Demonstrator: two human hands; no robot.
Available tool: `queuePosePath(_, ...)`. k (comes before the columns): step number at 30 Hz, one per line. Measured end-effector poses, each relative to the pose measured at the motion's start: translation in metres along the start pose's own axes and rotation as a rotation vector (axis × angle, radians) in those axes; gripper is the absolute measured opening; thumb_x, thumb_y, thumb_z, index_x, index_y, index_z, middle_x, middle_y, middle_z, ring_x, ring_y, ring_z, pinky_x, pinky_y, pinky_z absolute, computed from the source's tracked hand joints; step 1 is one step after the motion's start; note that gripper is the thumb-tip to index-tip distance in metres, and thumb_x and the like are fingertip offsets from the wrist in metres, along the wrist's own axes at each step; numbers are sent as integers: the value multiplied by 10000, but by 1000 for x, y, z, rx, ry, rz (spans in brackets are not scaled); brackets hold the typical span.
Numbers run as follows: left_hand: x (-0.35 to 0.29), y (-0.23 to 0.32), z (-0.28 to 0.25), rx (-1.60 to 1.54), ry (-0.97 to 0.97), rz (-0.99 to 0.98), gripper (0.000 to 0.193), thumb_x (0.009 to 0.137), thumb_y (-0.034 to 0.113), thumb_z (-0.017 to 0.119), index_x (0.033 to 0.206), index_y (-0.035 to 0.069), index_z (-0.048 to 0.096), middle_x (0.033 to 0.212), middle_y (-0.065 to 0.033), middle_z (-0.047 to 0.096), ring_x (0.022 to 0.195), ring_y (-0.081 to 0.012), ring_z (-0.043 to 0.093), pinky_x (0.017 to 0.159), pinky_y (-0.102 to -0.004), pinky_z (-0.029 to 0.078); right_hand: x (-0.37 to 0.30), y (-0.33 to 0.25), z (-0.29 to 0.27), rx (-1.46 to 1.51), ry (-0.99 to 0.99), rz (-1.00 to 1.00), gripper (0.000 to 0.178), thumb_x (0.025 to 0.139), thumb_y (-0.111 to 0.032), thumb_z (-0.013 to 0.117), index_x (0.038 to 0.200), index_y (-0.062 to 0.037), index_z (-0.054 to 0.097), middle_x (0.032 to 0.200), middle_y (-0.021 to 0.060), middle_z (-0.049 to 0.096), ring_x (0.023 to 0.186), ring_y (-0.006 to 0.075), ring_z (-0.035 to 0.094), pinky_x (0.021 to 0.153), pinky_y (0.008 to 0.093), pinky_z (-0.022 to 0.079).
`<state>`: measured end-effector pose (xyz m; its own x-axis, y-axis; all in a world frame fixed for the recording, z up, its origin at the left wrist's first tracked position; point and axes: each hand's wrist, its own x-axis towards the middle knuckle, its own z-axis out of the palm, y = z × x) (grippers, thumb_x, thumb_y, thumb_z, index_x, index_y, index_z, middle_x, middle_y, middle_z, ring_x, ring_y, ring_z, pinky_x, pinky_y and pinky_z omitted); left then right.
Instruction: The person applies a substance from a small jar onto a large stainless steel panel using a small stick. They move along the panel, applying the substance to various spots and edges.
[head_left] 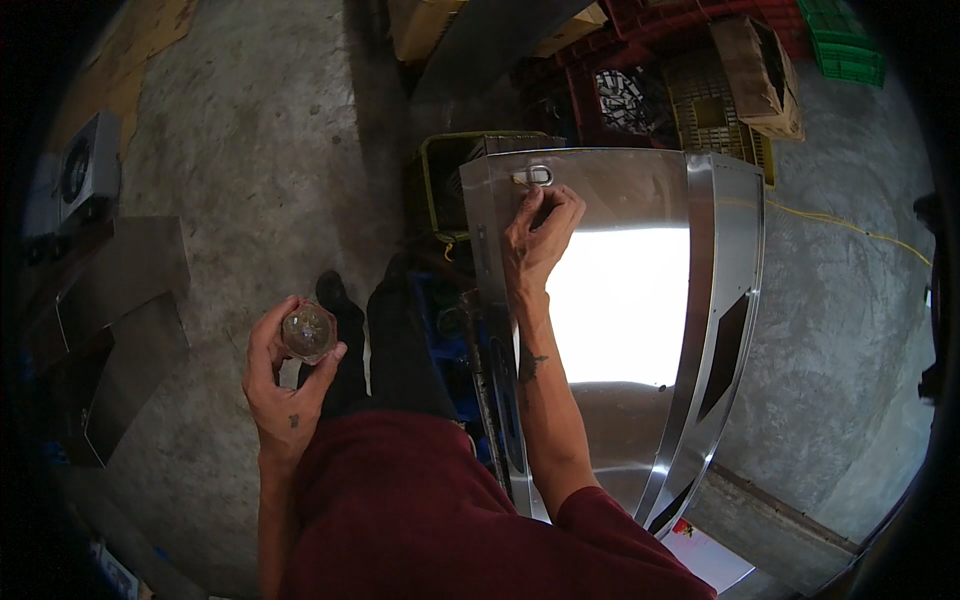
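Observation:
My left hand is closed round a small clear glass cup, held out over the floor to the left of my legs. The cup's round mouth faces up, and what is in it I cannot make out. On the right, my right hand reaches to the far end of a shiny stainless steel cabinet. Its fingers are pinched together just below an oval metal fitting set in the panel. A thin, pale tip shows near the fingertips, too small to name.
Yellow crates stand behind the cabinet, with an open cardboard box and a green crate farther back. A yellow cord crosses the floor at right. Bent metal sheets lie at left, near a white boxed fan unit.

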<state>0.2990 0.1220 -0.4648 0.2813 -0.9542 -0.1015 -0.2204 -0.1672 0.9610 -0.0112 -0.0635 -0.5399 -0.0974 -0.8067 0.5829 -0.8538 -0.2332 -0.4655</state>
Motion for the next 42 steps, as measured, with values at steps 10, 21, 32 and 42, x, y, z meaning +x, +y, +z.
queuePosePath(10,-6,-8,-1,22,17,2,704,922,-2,932,1550,37,617,1447,-144,699,1219,-224,751,1015,-376,648,1,0,1,15,-20,14,170,1156,-98,671,1136,48,586,1201,260,611,1090,398,652,917,482,567)
queuePosePath(21,-6,-5,-2,2,16,-18,690,930,2,926,1548,34,620,1468,-148,685,1241,-228,744,1024,-372,645,5,1,2,-36,4,-71,170,1141,-77,687,1128,54,579,1224,280,605,995,394,726,721,465,663)
queuePosePath(32,-5,0,-7,9,-36,-63,687,989,71,894,1592,26,567,1547,-217,651,1422,-316,662,1149,-445,619,7,4,6,-25,-15,-52,185,1152,-105,683,1159,50,580,1245,291,600,1079,411,706,811,499,651)
queuePosePath(42,-8,-5,-6,-4,-38,-50,691,990,57,888,1597,22,559,1571,-234,630,1456,-330,638,1189,-466,594,5,7,6,-39,-9,-77,205,1158,-125,682,1161,56,586,1262,295,601,1088,416,710,821,500,646)
